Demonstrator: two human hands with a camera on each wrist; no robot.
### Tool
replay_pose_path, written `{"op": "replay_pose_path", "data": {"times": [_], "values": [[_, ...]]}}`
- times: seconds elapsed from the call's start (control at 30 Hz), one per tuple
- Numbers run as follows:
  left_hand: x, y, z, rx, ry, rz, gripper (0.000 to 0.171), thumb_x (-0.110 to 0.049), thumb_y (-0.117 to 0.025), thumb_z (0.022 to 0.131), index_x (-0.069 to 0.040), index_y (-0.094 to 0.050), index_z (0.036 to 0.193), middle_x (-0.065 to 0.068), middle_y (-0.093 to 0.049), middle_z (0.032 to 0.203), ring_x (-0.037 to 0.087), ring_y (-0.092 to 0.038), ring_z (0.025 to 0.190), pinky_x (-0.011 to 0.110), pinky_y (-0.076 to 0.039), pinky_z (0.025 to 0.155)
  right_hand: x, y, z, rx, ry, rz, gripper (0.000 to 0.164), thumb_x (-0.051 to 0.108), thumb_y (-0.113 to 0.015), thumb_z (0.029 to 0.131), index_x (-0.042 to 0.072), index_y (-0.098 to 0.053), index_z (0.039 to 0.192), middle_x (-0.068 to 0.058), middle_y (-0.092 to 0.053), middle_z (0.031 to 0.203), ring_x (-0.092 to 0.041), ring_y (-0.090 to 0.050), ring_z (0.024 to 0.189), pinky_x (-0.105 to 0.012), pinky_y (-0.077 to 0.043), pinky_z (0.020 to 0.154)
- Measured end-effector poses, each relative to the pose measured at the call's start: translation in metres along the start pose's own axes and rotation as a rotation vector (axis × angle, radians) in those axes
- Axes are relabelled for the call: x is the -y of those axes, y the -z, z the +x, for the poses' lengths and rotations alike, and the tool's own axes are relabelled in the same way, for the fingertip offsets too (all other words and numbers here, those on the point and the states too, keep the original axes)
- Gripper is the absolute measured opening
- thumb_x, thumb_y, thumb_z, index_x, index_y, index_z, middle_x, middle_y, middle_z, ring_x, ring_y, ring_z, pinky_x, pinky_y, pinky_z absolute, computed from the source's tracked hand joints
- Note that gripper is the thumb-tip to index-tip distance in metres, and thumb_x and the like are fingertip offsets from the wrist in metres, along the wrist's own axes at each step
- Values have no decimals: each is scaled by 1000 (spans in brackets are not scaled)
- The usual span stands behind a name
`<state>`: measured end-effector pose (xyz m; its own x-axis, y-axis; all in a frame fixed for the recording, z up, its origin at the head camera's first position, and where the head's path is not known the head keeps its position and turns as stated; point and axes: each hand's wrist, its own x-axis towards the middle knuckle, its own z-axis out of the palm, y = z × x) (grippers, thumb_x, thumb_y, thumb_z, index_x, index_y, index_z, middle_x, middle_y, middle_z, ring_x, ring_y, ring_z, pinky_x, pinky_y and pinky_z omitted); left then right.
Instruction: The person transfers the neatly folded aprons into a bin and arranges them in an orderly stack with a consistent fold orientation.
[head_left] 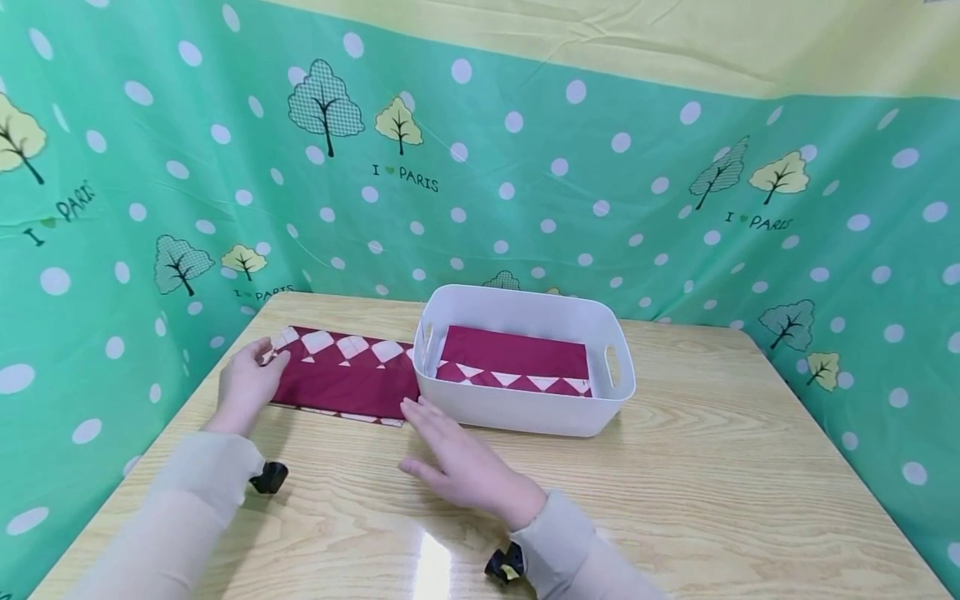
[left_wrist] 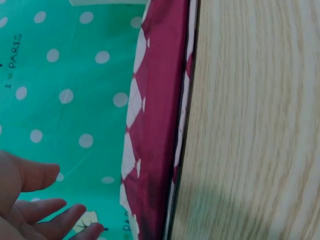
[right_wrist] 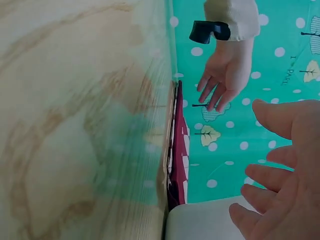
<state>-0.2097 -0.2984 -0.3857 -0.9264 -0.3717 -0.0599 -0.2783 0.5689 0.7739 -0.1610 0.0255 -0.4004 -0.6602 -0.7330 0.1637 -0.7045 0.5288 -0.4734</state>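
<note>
A folded maroon cloth (head_left: 345, 385) with a white diamond border lies flat on the table, left of a white plastic basket (head_left: 517, 410). My left hand (head_left: 251, 379) hovers above the cloth's left end, its fingers relaxed and holding nothing. In the right wrist view that left hand (right_wrist: 227, 75) is clearly apart from the cloth (right_wrist: 179, 155). Near the cloth's right end and the basket's front left corner, my right hand (head_left: 468, 467) is raised with fingers extended and nothing in it. Inside the basket lies another folded maroon cloth (head_left: 517, 352) with white diamonds.
The wooden table (head_left: 720, 467) stretches to the right and front of the basket. A green dotted curtain (head_left: 525, 192) printed with trees hangs behind it and along both sides. Each wrist wears a small black device, such as the one (head_left: 270, 477) on the left.
</note>
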Motion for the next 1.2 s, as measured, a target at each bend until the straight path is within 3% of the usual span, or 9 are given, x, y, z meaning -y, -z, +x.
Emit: {"op": "replay_pose_path", "data": {"times": [0.23, 0.47, 0.73, 0.87, 1.1, 1.2], "values": [[11, 6, 5, 30, 8, 75, 66, -26, -44, 104, 12, -18, 151, 35, -25, 155, 52, -24, 142, 60, -27, 116, 0, -5, 4, 10, -27, 21, 72, 43, -51, 102, 11, -20, 159, -4, -24, 165, -24, -22, 152, -39, -25, 123], [24, 7, 13, 78, 89, 103, 68, -14, -53, 99, 15, -17, 150, 37, -25, 153, 53, -23, 142, 59, -24, 117, 0, -9, 6, 13, -63, 63, 74, 44, -52, 101, 13, -18, 159, -7, -25, 164, -21, -24, 152, -40, -26, 122], [33, 7, 22, 98, 112, 202, 70, -24, -54, 100, 17, -21, 147, 39, -26, 150, 55, -25, 139, 61, -26, 115, -2, -15, 7, 26, -101, 109, 74, 47, -51, 100, 17, -18, 159, -7, -25, 164, -22, -26, 151, -42, -28, 122], [34, 7, 24, 100, 101, 287, 73, -28, -58, 98, 18, -26, 145, 40, -30, 147, 56, -30, 134, 63, -28, 111, -2, -16, 7, 41, -117, 147, 75, 48, -51, 100, 16, -19, 159, -6, -24, 165, -23, -25, 151, -43, -27, 122], [36, 3, 27, 93, -48, 490, 70, -29, -65, 93, 22, -40, 134, 43, -47, 128, 54, -45, 116, 60, -31, 96, -4, -18, 5, 49, -139, 194, 75, 50, -50, 100, 16, -19, 159, -5, -23, 165, -23, -26, 151, -44, -26, 122], [36, 1, 30, 98, -74, 513, 69, -30, -66, 93, 23, -41, 130, 43, -49, 122, 53, -45, 111, 59, -32, 93, -4, -17, 4, 47, -157, 210, 75, 50, -51, 100, 17, -19, 159, -5, -23, 165, -23, -26, 151, -44, -26, 122]]}}
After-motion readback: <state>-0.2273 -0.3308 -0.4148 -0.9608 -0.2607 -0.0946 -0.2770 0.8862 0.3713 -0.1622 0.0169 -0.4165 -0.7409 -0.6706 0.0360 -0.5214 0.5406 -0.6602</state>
